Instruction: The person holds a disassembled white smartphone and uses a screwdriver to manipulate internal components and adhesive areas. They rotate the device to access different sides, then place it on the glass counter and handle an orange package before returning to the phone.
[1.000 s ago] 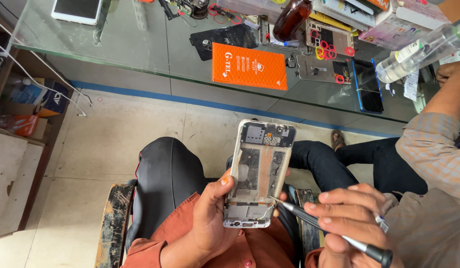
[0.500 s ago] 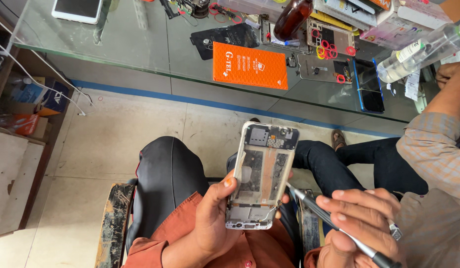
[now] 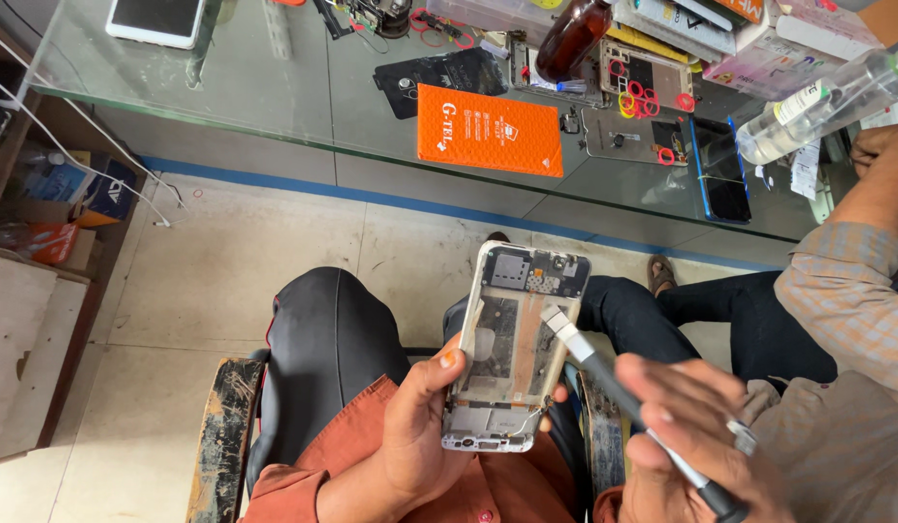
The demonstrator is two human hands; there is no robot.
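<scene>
Left hand (image 3: 420,436) gripping opened phone frame (image 3: 517,358), right hand (image 3: 696,441) closed round pry tool (image 3: 604,373), tip on midframe. Prying stage imo, next needs gentle leverage.

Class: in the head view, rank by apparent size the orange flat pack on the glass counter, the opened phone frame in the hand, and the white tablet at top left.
1. opened phone frame, though nearness to the camera enlarges it.
2. orange flat pack.
3. white tablet, partly cut off by the edge.
</scene>
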